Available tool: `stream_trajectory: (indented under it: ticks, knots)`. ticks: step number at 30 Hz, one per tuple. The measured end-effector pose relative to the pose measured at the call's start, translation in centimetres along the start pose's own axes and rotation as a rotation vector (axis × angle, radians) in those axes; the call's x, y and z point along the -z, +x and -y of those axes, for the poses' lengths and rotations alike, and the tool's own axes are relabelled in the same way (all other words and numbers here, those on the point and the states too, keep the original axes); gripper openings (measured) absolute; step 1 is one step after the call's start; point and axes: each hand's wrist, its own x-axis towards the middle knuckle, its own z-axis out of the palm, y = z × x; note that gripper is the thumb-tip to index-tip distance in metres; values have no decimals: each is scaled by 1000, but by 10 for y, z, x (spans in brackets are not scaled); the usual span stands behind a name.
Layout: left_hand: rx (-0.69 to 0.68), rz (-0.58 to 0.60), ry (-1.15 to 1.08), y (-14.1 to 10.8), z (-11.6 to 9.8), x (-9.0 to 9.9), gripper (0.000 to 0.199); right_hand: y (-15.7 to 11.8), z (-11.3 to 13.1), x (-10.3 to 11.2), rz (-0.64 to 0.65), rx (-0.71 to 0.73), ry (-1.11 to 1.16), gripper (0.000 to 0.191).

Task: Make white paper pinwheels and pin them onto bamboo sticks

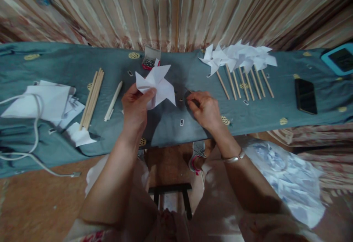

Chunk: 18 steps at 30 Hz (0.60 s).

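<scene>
Right hand [205,109] closed on a thin item [188,90], too small to identify. Left hand [136,104], above the worktop's [168,132] middle, pinches a white paper pinwheel [162,87], probably to hold its folds down. Loose sticks [92,98] lie bundled toward the left end, likely for easy reach. Far edge: open box [152,53]; right of it, stick-mounted pinwheels [241,56], apparently rowed to spare their blades.

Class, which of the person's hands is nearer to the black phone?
Right. The right hand is left of the phone; the left hand, holding a white paper pinwheel, is farther left.
</scene>
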Motion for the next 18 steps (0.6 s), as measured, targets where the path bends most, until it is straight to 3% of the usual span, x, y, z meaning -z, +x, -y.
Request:
stream_trajectory:
  ticks: [12,18]
  knots:
    - [-3,-5,-19,-2,1,-5,23,18,-1,-22,72,97,-45,20]
    - [-7,1,-31,-3,0,-5,24,16,1,-22,98,59,63,15]
